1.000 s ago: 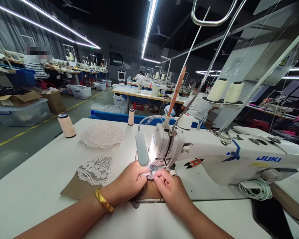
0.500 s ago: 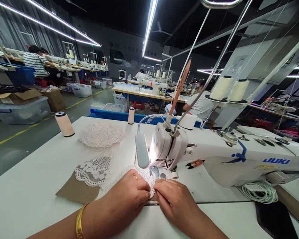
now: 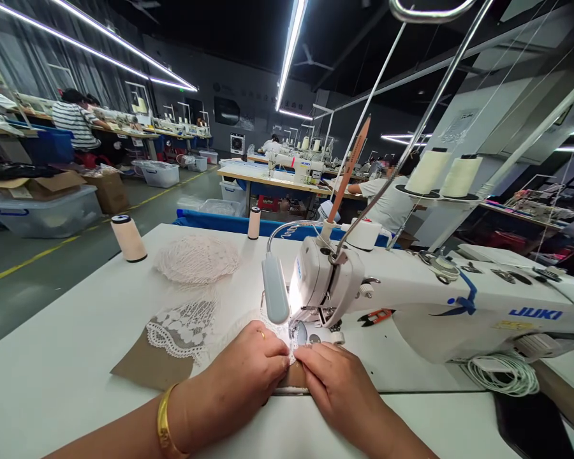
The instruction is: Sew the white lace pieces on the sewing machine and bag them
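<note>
Left hand (image 3: 249, 376): we pinch the lace piece (image 3: 281, 336), fingers pressed together.
Right hand (image 3: 337, 382): pinches the lace's edge just beside the left.
Risk: fingertips near the presser foot (image 3: 299, 331); a slip could bunch lace.

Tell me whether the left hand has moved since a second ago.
Yes. The left hand has drawn back from the sewing machine needle toward the person.

On the white table (image 3: 67, 357) stood a cream thread cone (image 3: 129, 238) beside a heap of lace (image 3: 197, 259), while two big thread cones (image 3: 442, 173) stood behind the machine and a coiled white cable (image 3: 504, 374) lay at the right.
</note>
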A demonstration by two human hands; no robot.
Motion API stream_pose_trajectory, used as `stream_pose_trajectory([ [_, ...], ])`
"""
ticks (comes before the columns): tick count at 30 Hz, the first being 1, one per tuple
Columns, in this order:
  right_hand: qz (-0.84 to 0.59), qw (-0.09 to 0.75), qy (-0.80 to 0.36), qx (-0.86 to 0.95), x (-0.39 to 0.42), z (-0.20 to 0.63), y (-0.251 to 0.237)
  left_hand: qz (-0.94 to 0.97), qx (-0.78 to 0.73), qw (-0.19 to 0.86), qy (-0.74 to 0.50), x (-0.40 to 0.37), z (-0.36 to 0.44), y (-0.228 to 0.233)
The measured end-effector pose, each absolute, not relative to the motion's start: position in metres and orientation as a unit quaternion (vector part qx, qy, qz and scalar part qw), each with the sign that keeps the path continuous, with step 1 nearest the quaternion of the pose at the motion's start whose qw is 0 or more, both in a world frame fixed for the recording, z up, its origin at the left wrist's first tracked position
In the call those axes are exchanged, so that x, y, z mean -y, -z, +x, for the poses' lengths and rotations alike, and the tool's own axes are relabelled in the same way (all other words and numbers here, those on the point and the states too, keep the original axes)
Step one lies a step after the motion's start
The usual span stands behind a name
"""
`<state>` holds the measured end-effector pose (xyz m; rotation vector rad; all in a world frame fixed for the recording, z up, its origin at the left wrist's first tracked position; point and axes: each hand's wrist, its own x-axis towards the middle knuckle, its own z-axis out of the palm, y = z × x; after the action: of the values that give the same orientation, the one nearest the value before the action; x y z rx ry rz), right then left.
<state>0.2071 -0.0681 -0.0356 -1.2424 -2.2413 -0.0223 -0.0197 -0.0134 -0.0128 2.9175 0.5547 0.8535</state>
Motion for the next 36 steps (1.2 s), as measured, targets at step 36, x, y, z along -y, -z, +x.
stream_pose_trajectory([
  [36, -0.527, 0.245, 0.029, 0.813, 0.056, 0.206, 0.044, 0.943, -0.249, 0.012, -0.219, -0.001, -0.015, 0.000],
])
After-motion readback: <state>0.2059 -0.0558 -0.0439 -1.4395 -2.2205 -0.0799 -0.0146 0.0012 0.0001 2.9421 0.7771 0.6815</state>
